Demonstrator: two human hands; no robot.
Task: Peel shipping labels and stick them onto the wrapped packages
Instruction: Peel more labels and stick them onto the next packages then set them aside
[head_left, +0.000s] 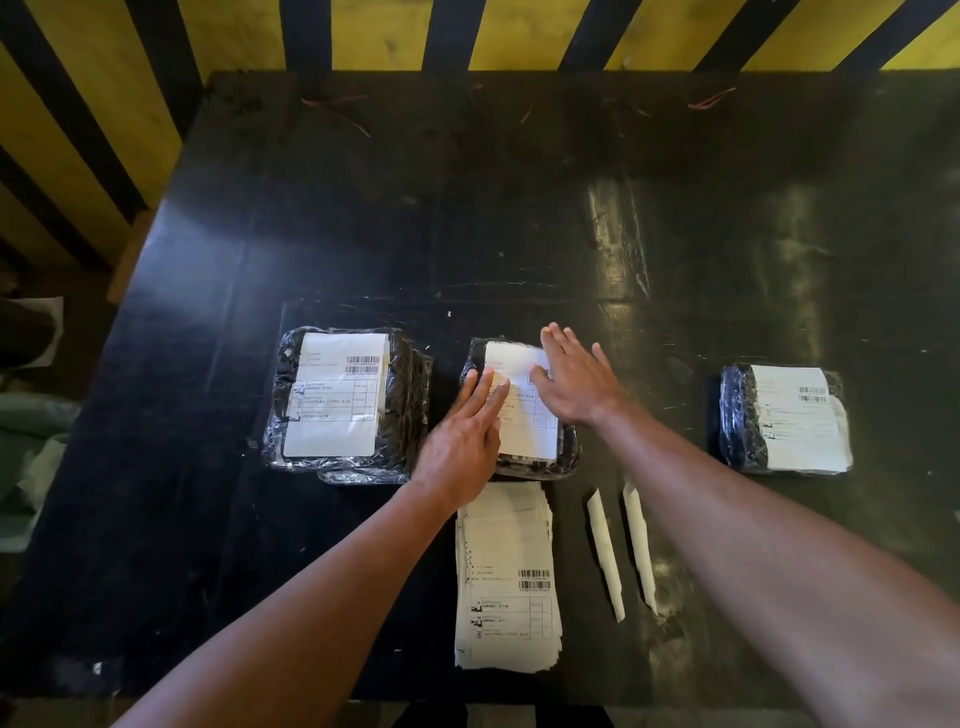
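Note:
A black plastic-wrapped package lies in the middle of the black table with a white shipping label on its top. My left hand lies flat on the label's left side, fingers together. My right hand presses flat on the label's upper right, fingers spread. A labelled package sits to the left on top of another package. A third labelled package lies at the right. A stack of unpeeled labels rests near the front edge.
Two narrow white backing strips lie right of the label stack on the table. Thin red rubber bands lie at the table's far edge. A yellow and black striped wall stands behind. Grey bags sit on the floor at the left.

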